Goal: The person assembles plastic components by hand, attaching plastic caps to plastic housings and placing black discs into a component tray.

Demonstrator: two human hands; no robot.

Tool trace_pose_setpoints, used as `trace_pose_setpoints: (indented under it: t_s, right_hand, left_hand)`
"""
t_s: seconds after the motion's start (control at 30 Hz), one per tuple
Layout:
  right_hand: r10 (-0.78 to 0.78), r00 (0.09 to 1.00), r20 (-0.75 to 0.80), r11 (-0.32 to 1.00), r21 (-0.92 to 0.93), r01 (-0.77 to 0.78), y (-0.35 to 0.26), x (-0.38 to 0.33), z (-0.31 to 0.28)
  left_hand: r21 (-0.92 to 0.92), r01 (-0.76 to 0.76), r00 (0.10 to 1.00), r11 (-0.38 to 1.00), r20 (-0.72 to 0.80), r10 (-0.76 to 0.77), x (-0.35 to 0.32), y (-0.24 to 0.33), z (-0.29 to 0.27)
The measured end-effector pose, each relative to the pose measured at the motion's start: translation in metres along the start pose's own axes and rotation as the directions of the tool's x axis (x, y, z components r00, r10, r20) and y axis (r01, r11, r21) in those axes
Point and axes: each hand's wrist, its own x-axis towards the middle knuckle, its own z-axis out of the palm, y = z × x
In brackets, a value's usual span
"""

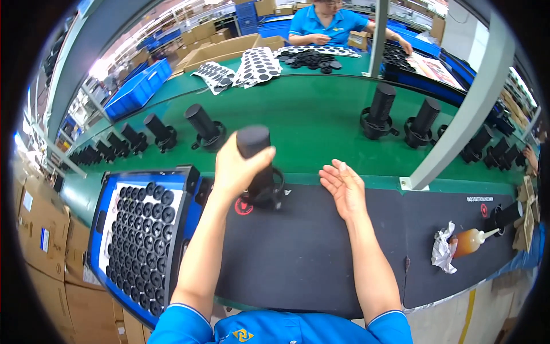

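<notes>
My left hand [231, 166] is wrapped round a black cylindrical unit [254, 139] with a wider, ringed base, held upright over the far edge of the black mat [281, 252]. Its lower part is somewhat blurred. To the right, my right hand [346, 189] hangs above the mat, fingers stretched out and nothing in them. Beyond my left hand a similar black unit [204, 127] stands on the green surface [309, 114]. Another such unit [379, 112] stands past my right hand.
At left is a blue tray [97, 229] of round black parts. Black units line both sides. A grey post [464, 112] rises at right, near a bottle of amber liquid [467, 242] and crumpled foil [443, 249]. Across the bench a person [329, 26] handles parts beside sticker sheets [256, 66].
</notes>
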Motion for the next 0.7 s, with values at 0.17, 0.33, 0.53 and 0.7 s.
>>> trace_pose_setpoints:
  t_s: [0.17,0.33,0.53,0.7]
  right_hand:
    - [-0.028,1.0,0.001,0.999,0.021,0.028,-0.003,0.005,-0.012]
    - [-0.003,1.0,0.031,1.0,-0.016,0.004,-0.002,0.004,-0.004]
    - [0.007,0.991,0.137,0.999,-0.04,-0.001,0.0,0.003,-0.002]
    - [0.021,0.986,0.167,0.993,-0.117,-0.001,0.002,0.0,-0.012]
  left_hand:
    - [-0.055,-0.158,0.984,0.986,-0.092,0.153,0.093,0.013,0.1]
    - [0.052,-0.148,0.989,0.988,-0.012,0.149,0.134,-0.018,0.161]
    - [0.245,-0.408,0.903,0.88,0.254,0.348,0.148,-0.023,0.084]
    - [0.283,-0.353,0.865,0.892,0.463,0.195,0.049,0.003,-0.138]
